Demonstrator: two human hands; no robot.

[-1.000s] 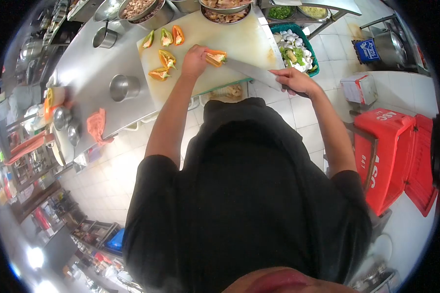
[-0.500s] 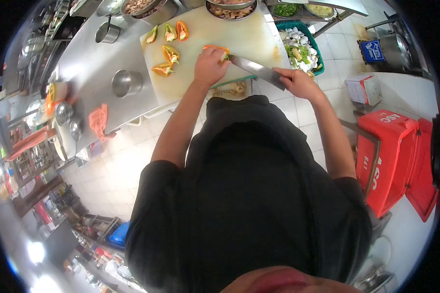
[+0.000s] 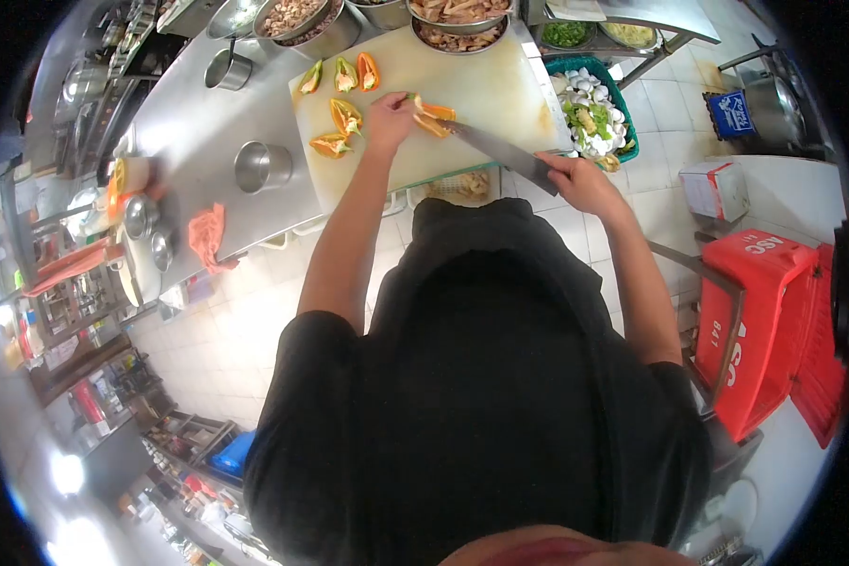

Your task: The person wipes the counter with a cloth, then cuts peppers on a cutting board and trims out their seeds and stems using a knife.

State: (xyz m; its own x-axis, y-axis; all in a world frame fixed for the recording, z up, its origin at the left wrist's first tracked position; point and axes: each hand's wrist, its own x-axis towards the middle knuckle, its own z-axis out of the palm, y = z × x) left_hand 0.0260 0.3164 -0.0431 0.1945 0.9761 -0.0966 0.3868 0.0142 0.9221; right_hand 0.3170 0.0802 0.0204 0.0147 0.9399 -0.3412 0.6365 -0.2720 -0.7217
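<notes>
My right hand [image 3: 583, 182] is wrapped round the handle of a wide-bladed kitchen knife [image 3: 509, 157]. The blade slants up to the left over a pale cutting board [image 3: 481, 80], its tip touching or just beside cut orange bell pepper [image 3: 434, 116]. At the left edge of that pepper, my left hand [image 3: 391, 119] has its fingers closed on a piece; the fingertips are partly hidden. Left of this hand, several bell pepper pieces lie cut side up, among them an orange one [image 3: 346, 116], a lower one [image 3: 329, 144] and a greenish one [image 3: 311, 77].
Bowls of cut meat [image 3: 460, 38] stand at the board's far edge. A green basket [image 3: 624, 104] of white and green vegetables sits to its right. On the steel counter [image 3: 179, 141] are a metal pot [image 3: 263, 167], a saucepan [image 3: 227, 70] and a pink cloth [image 3: 208, 236].
The pepper under my left hand now lies parted, with more of its inside showing. My left hand has shifted to its left side. The knife stays in my right hand; the whole view has shifted slightly.
</notes>
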